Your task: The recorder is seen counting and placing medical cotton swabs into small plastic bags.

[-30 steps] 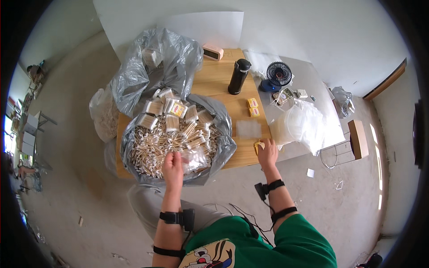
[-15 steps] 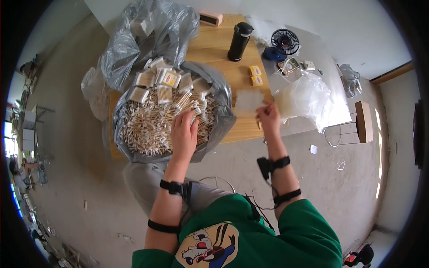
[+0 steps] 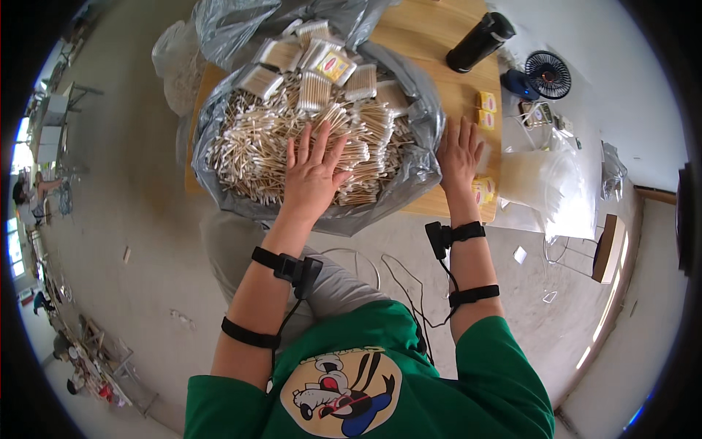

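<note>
Nearest: green fabric shirt with a printed cartoon patch, black straps around both forearms, grey trousers creased at the knee. Beyond these, the left hand lies palm down over loose cotton swabs, fingers extended and spread, closed on nothing visible. The right hand is over the tabletop, just beside the bag's right edge, its fingers open and nearly straight; cannot tell whether anything lies beneath it. The swabs, thin pale wooden sticks with soft white tips, fill a wide grey plastic bag, its glossy film wrinkled and folded back around the heap. Flat rectangular swab packs lie on the heap's far part, one bearing a yellow label. Tabletop: smooth, light wood with visible grain. On it, a yellow packet near the right wrist and two small yellow boxes farther up. Right of the wood, on a pale adjoining surface, translucent plastic bags form a soft pile. Farther: a black cylindrical bottle, tilted in view by the lens, and a round fan with a dark grille. Room: dull grey-beige floor, stained and scattered with scraps; plain pale wall at right.
</note>
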